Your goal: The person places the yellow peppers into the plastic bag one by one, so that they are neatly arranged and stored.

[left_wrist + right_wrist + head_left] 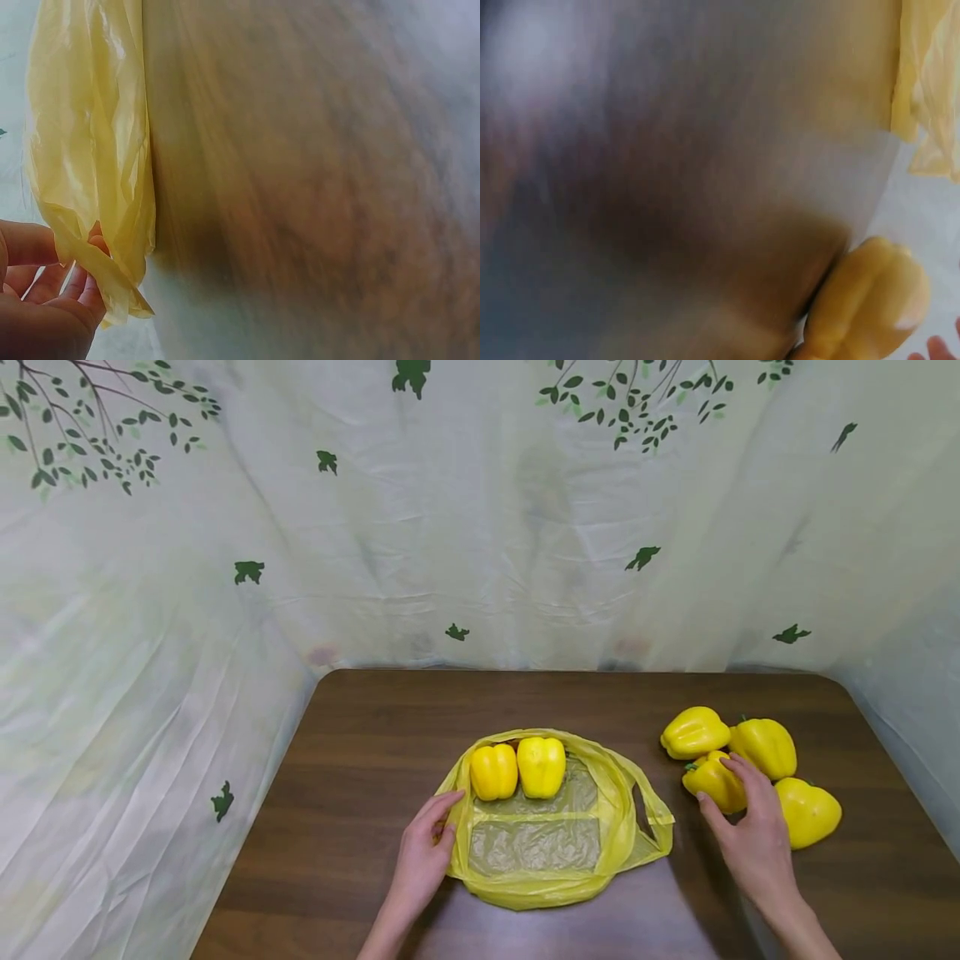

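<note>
A yellow plastic bag (540, 893) lies spread open on the table, its mouth facing up. Two yellow bell peppers (493, 772) sit side by side in its far part. At the bag's left edge, my left hand (423, 852) holds the thin plastic between thumb and fingers; in the left wrist view the bag's gathered handle (105, 277) passes between them. My right hand (753, 843) is at a bell pepper (716, 783) on the right, thumb and fingers spread around it. In the right wrist view, fingertips (939, 348) show beside a pepper (866, 300), a small gap between.
Three more bell peppers lie close around the right hand: one behind left (693, 732), one behind right (765, 747), one to the right (808, 812). The bag's other handle (660, 818) points right. A leaf-patterned curtain (525, 568) hangs behind the brown table (337, 793).
</note>
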The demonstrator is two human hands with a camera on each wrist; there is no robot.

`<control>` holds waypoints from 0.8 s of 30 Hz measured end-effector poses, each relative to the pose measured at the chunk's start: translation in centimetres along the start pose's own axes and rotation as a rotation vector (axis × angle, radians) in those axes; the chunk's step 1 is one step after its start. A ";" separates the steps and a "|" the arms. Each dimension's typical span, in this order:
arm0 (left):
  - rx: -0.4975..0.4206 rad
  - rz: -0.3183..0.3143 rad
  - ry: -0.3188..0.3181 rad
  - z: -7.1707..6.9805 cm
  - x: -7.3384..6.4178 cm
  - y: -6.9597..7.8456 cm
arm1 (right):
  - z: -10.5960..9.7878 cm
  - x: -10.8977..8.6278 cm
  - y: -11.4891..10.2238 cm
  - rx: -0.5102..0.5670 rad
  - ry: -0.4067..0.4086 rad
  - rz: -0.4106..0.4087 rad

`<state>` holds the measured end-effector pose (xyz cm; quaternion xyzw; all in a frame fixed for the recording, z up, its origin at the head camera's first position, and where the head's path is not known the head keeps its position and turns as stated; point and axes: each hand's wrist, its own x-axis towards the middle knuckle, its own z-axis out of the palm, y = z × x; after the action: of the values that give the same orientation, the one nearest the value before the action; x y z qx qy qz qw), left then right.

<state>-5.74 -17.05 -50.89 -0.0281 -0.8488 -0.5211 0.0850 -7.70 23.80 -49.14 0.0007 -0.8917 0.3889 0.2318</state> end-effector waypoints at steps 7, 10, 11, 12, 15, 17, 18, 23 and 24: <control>-0.015 -0.009 -0.001 0.0 0.0 0.0 | -0.6 0.7 0.7 0.000 -0.048 0.039; -0.018 -0.009 0.000 -0.1 -0.1 0.0 | -0.9 0.9 0.9 -0.006 -0.088 0.066; -0.018 -0.009 -0.001 -0.1 -0.1 0.0 | -0.9 0.9 1.0 -0.010 -0.101 0.079; -0.018 -0.010 -0.002 -0.1 -0.1 0.0 | -1.0 0.9 1.0 -0.013 -0.115 0.094; -0.013 -0.018 -0.005 -0.1 -0.1 0.0 | -1.1 1.0 1.2 -0.022 -0.147 0.135; -0.005 -0.023 -0.006 -0.1 -0.1 0.0 | -1.1 1.0 1.3 -0.030 -0.167 0.160; -0.001 -0.023 -0.006 -0.1 -0.1 0.0 | -1.1 1.1 1.4 -0.035 -0.179 0.172; 0.000 -0.030 -0.008 0.0 0.0 0.1 | -1.2 1.5 1.5 -0.069 -0.249 0.222; -0.003 -0.030 -0.010 0.0 0.0 0.1 | -1.2 1.6 1.5 -0.079 -0.260 0.228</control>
<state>-5.71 -17.04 -50.82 -0.0181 -0.8487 -0.5235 0.0731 -8.94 25.95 -48.77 -0.0593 -0.9230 0.3740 0.0689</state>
